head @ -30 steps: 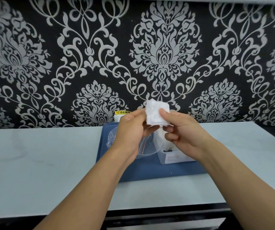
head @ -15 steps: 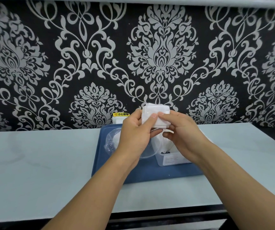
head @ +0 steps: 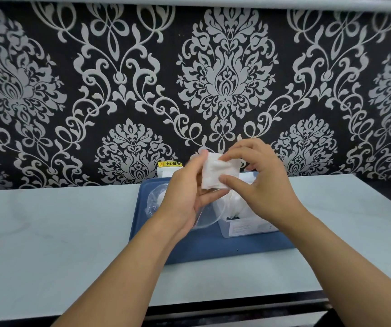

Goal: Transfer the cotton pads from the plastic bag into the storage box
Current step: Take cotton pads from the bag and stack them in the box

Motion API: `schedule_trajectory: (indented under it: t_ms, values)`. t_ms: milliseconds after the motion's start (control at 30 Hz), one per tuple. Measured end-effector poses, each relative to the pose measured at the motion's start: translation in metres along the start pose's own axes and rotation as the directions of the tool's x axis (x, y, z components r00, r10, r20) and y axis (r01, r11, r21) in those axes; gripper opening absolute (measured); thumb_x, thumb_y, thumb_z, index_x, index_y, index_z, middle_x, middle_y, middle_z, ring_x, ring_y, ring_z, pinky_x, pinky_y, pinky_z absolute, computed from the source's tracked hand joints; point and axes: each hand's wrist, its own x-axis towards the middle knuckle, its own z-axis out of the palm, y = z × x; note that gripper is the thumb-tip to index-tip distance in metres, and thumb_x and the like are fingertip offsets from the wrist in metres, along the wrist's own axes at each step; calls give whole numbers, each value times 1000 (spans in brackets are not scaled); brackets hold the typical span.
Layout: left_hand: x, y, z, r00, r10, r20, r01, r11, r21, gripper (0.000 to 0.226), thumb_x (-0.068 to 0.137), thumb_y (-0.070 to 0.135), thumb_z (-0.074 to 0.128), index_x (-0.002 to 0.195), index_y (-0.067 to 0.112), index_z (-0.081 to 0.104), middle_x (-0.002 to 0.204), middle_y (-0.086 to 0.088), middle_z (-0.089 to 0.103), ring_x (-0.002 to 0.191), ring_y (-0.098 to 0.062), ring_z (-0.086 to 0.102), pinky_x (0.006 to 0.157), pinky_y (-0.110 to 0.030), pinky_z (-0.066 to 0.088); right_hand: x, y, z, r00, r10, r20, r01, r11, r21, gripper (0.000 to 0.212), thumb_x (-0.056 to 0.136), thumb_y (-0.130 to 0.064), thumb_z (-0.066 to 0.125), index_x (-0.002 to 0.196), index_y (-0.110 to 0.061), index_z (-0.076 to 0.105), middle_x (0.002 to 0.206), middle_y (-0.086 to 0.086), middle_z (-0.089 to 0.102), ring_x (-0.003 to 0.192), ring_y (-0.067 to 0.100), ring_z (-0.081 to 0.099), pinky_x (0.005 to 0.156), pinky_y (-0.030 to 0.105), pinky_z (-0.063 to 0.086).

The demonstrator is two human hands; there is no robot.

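Head view: both hands, left hand (head: 185,197) and right hand (head: 258,182), are pinching the white square cotton pads (head: 220,172); lowering them squarely into the clear plastic storage box (head: 248,228) should avoid spills.

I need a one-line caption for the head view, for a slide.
Both hands, left hand and right hand, hold white cotton pads above the storage box on a blue tray.

A small stack of white square pads (head: 220,172) is held upright above the tray, pinched between the left hand (head: 185,197) and right hand (head: 260,185). The clear, crumpled bag (head: 204,220) hangs under the left hand. The translucent white box (head: 246,226) stands open just beside it, with more white pads inside.
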Motion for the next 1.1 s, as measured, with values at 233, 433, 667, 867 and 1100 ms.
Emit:
schedule_trajectory:
  t_ms: [233,433,667,867,1100]
  values:
    - [0,2,0,999,-45,3,45,995,-84,30,102,11,45,113,-5,67,108,-21,75,97,-32,74,79,-36,63,1,0,1,997,66,-28,-61,984,166,17,79,-14,81,90,-22,72,104,-5,60,103,19,59,81,30,48]
    - [0,3,0,995,-102,24,104,990,-97,29,99,9,46,117,-7,62,114,-25,72,108,-40,70,87,-40,61,1,1,-1,996,86,-22,-80,977,198,19,81,-9,78,88,-24,70,103,-9,61,102,14,59,82,28,46]
    - [1,5,-2,993,-117,-25,117,993,-34,26,99,8,47,108,-2,69,104,-20,76,91,-29,76,76,-33,64,-2,-3,-2,999,10,-45,-5,994,105,18,80,-8,78,90,-22,72,100,-12,69,105,12,59,90,30,48]
    - [2,3,-4,996,-54,-65,56,998,29,27,100,10,47,108,1,71,102,-19,77,93,-29,76,78,-35,64,1,-5,-6,991,129,31,-132,928,350,17,83,-3,76,91,-18,71,88,0,74,79,16,66,79,48,53]
    - [0,4,-3,997,-12,-70,20,992,123,23,98,7,50,93,3,72,99,-21,76,86,-27,77,71,-34,64,2,-1,-10,964,218,150,-261,870,417,23,83,0,76,101,-12,69,81,12,75,72,27,66,80,59,53]
